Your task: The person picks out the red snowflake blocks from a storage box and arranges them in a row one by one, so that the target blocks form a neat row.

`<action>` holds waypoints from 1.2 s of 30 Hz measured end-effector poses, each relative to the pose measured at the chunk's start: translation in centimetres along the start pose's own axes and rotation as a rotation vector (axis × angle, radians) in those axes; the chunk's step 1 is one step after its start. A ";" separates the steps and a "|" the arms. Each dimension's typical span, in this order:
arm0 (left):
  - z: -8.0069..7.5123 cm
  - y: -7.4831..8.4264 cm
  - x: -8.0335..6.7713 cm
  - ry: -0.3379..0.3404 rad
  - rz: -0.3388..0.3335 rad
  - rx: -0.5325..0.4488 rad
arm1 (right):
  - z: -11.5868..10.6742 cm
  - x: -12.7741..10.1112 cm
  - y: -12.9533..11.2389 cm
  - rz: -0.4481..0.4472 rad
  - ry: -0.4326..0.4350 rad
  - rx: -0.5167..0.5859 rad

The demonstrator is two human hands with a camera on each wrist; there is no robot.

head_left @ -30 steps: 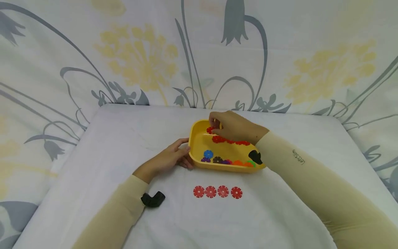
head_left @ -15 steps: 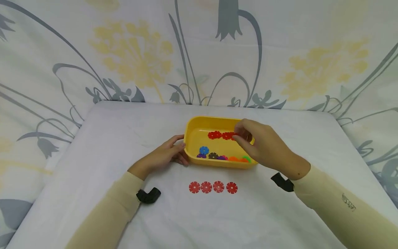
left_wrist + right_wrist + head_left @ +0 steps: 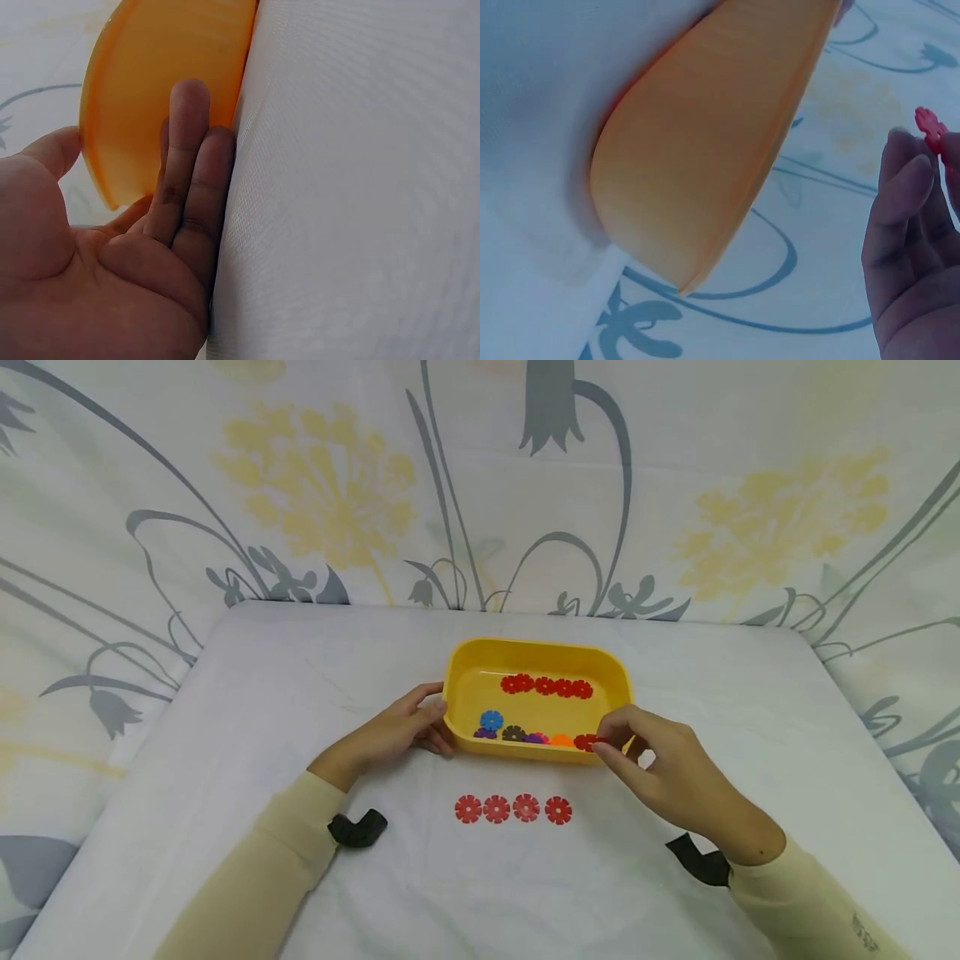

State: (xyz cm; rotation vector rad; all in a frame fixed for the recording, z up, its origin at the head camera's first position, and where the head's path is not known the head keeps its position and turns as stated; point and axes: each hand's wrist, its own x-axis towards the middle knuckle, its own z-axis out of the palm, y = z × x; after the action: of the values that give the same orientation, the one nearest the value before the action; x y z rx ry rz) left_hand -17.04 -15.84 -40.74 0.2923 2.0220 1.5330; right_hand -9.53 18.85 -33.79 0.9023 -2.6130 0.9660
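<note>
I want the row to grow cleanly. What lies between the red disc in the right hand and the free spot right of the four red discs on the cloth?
Nothing visible: the right hand pinches the red disc above the yellow tray's near rim; bare white cloth lies beside the row of red discs.

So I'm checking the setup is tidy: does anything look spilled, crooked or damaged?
Nothing stands out. The yellow tray sits flat, steadied by the left hand; four red discs lie in a neat row before it. The right hand pinches one red disc at the tray's near rim.

Red toothed disc (image 3: 586, 742) pinched over near right rim of yellow tray (image 3: 459, 681); tray flat on sheet.
</note>
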 end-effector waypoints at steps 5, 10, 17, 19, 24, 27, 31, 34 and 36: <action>0.0 -0.3 -0.1 -0.002 -0.005 0.008 | 0.1 -0.8 1.2 0.039 -0.085 0.080; 0.0 -0.4 0.1 -0.006 0.004 -0.004 | 0.3 -1.1 2.6 0.137 -0.289 0.184; -0.2 0.0 -0.1 0.003 -0.009 0.009 | 1.1 -1.1 3.6 0.274 -0.509 0.247; -0.2 0.1 -0.1 0.006 -0.007 0.016 | 1.3 -1.1 3.7 0.272 -0.529 0.241; -0.2 0.1 0.1 0.007 -0.013 0.011 | 1.6 -1.1 4.1 0.267 -0.562 0.229; -0.1 0.1 0.1 0.000 -0.018 0.006 | 1.6 -1.3 4.2 0.289 -0.589 0.222; 0.0 0.2 0.1 0.001 -0.026 0.013 | 1.8 -1.6 4.3 0.306 -0.618 0.215; 0.1 0.3 0.0 0.008 -0.028 0.019 | 2.0 -1.7 4.4 0.310 -0.623 0.223; 0.1 0.2 0.0 0.005 -0.021 0.019 | 2.2 -1.7 4.5 0.318 -0.625 0.226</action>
State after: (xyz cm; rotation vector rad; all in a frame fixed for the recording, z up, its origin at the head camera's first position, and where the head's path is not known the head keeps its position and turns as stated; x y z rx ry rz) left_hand -17.05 -15.70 -40.53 0.2740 2.0388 1.5040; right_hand -10.90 20.96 -38.44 0.9839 -3.3012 1.2377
